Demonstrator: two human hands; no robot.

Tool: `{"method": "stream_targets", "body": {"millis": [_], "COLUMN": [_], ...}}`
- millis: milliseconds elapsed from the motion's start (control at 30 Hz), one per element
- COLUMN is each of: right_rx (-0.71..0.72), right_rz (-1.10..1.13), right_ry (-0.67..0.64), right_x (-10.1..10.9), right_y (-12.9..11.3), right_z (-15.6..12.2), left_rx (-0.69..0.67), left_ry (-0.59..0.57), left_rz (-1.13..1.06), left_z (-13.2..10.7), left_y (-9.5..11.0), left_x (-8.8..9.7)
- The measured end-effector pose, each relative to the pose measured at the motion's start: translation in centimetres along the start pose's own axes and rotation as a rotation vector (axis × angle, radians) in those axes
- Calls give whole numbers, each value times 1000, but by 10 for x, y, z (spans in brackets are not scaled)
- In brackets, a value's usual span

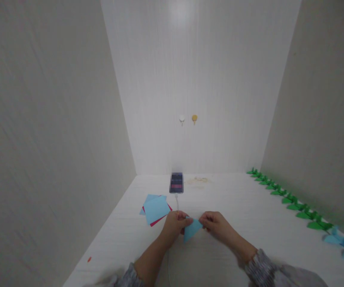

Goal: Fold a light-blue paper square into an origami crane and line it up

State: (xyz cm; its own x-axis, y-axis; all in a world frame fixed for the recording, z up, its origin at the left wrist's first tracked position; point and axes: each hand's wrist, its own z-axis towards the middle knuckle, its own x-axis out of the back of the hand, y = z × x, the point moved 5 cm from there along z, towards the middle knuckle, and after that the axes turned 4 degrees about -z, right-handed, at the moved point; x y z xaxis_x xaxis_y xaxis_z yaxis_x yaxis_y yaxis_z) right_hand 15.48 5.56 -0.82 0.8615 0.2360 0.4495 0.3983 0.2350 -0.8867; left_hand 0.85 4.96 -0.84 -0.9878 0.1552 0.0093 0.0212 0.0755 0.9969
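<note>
Sleeves (261, 266) nearest; beyond, left hand (175, 224) and right hand (215, 224) each have a closed pinch grip on the blue paper (192, 230), over the worktop (228, 199). Uneven pull could skew or tear it; a slack pinch could let it slip.

The folded paper (192, 230) was plain light blue; square sheets (157, 209) at its 10 o'clock, light blue and crimson; origami figures (306, 215) towards 3 o'clock, green and pale blue; sleeve cuffs (260, 266) at 4 and 8 o'clock, mottled grey.
</note>
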Motion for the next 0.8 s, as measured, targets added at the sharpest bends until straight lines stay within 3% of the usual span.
{"method": "stream_targets", "body": {"millis": [400, 500, 667, 800], "right_rx": [30, 107, 97, 99], "right_rz": [-41, -89, -126, -100], "right_ry": [75, 73, -1, 4], "right_x": [11, 4, -14, -12], "right_y": [-4, -7, -8, -8], "right_z": [0, 1, 2, 1], "left_rx": [-11, -9, 18, 10], "left_ry": [13, -11, -65, -67], "left_rz": [-33, -8, -9, -39], "left_z": [0, 0, -1, -1], "left_y": [4, 3, -4, -3], "left_x": [4, 1, -8, -8]}}
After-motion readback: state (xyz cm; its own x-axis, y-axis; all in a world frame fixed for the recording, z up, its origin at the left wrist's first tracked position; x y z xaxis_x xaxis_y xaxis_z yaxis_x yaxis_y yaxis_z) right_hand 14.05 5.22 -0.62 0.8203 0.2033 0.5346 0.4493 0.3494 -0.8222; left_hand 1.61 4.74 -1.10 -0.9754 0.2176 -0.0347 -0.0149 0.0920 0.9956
